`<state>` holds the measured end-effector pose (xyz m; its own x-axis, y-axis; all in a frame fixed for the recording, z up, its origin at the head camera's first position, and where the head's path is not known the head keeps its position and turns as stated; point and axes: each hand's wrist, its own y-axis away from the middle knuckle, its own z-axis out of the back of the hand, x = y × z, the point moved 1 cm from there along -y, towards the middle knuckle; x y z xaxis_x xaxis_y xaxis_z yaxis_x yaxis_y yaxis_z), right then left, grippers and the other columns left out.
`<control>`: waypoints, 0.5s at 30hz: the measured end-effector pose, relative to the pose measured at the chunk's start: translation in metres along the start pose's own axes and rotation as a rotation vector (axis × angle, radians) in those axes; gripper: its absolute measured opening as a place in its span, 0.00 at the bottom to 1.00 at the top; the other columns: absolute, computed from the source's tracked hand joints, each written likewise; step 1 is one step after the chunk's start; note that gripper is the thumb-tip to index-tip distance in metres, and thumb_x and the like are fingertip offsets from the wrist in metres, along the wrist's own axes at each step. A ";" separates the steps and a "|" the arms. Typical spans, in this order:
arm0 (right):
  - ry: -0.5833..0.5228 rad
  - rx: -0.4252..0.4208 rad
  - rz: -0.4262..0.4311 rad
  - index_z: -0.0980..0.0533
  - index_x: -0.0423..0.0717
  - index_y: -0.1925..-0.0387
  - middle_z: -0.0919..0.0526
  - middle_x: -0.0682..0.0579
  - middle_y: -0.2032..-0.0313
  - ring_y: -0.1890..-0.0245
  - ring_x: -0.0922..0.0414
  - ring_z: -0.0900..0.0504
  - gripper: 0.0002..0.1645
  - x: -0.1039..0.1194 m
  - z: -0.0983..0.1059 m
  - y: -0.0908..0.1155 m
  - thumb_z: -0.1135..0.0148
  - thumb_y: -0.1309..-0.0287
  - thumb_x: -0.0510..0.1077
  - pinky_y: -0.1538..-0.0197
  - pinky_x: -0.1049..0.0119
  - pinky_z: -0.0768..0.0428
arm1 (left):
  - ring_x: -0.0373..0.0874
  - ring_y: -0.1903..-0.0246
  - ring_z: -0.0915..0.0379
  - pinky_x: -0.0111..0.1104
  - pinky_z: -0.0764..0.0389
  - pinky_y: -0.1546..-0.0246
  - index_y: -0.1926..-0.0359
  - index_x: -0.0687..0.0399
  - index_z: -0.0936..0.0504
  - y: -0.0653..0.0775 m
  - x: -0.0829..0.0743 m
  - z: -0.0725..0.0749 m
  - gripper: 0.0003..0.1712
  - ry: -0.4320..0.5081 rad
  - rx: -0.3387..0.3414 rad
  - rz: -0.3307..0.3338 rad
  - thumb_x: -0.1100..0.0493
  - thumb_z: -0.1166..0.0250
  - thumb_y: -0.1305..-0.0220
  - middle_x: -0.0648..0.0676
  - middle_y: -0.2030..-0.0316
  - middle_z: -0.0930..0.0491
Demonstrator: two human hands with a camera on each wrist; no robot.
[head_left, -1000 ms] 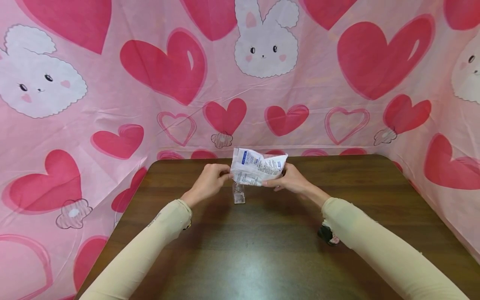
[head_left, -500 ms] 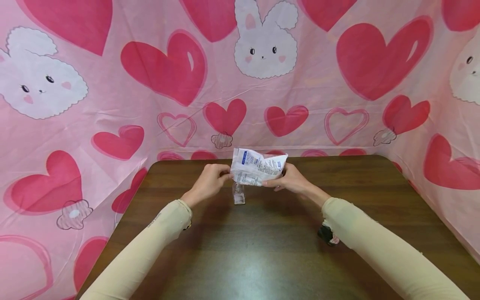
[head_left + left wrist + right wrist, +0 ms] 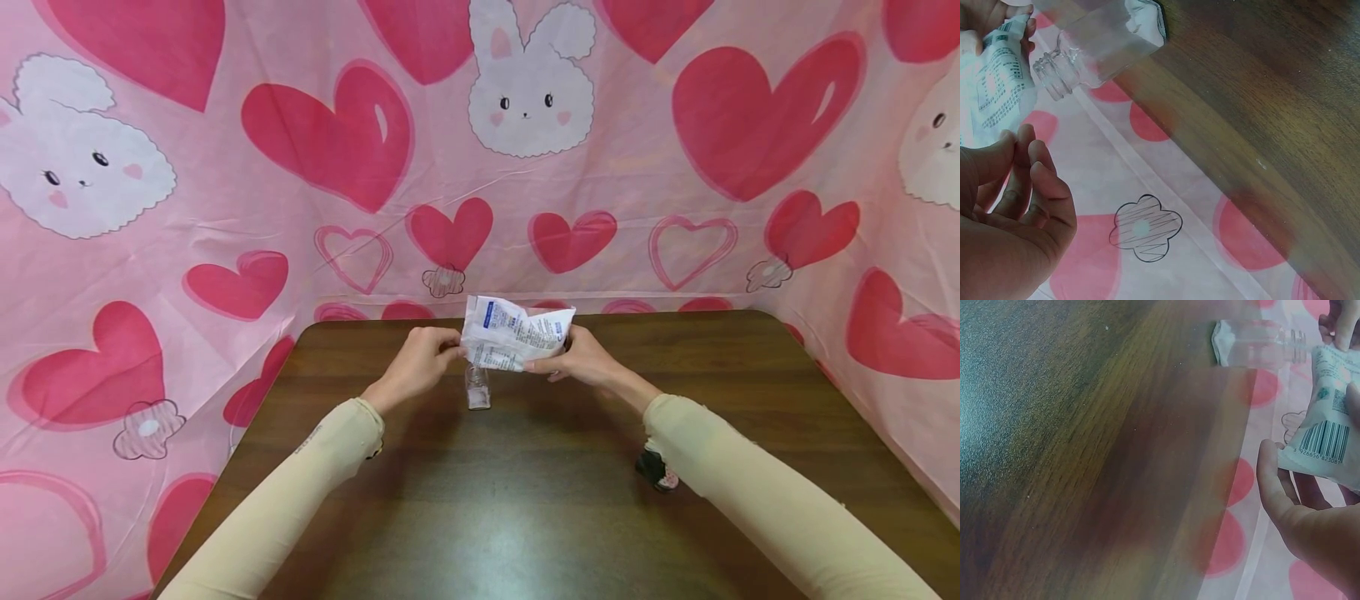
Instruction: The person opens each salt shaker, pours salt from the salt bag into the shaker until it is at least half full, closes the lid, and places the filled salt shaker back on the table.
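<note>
Both hands hold a white printed packet (image 3: pixel 517 335) tilted over a small clear bottle (image 3: pixel 477 393). My right hand (image 3: pixel 588 358) grips the packet's right end, thumb in front and fingers behind. At its left end my left hand (image 3: pixel 420 358) pinches the edge between thumb and fingertips. The bottle (image 3: pixel 1107 47) stands upright on the table with a threaded, uncapped neck, close under the packet's lower left corner. White powder-like contents (image 3: pixel 1146 22) lie at the bottle's bottom. In the right wrist view, a barcode shows on the packet (image 3: pixel 1325 440). The packet's opening is hard to make out.
The dark wooden table (image 3: pixel 480 492) has its far edge just behind the packet. Pink cloth (image 3: pixel 360 158) with hearts and rabbits hangs around the back and sides. A small black device (image 3: pixel 652 469) shows beneath the right sleeve.
Both hands and the packet stay almost where they were. White contents inside the bottle look somewhat fuller than a second ago.
</note>
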<state>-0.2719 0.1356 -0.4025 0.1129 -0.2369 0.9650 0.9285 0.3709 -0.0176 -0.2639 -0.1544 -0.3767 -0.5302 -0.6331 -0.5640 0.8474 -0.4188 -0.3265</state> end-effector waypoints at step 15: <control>-0.002 -0.006 0.009 0.21 0.38 0.43 0.11 0.43 0.55 0.61 0.50 0.13 0.30 0.003 0.000 -0.001 0.18 0.45 0.39 0.53 0.35 0.17 | 0.43 0.73 0.32 0.35 0.28 0.71 0.62 0.59 0.11 -0.001 -0.001 0.001 0.03 -0.001 -0.005 -0.004 0.68 0.30 0.31 0.49 0.71 0.17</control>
<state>-0.2722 0.1344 -0.4001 0.1204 -0.2321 0.9652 0.9296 0.3675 -0.0276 -0.2639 -0.1538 -0.3754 -0.5335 -0.6322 -0.5618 0.8454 -0.4177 -0.3329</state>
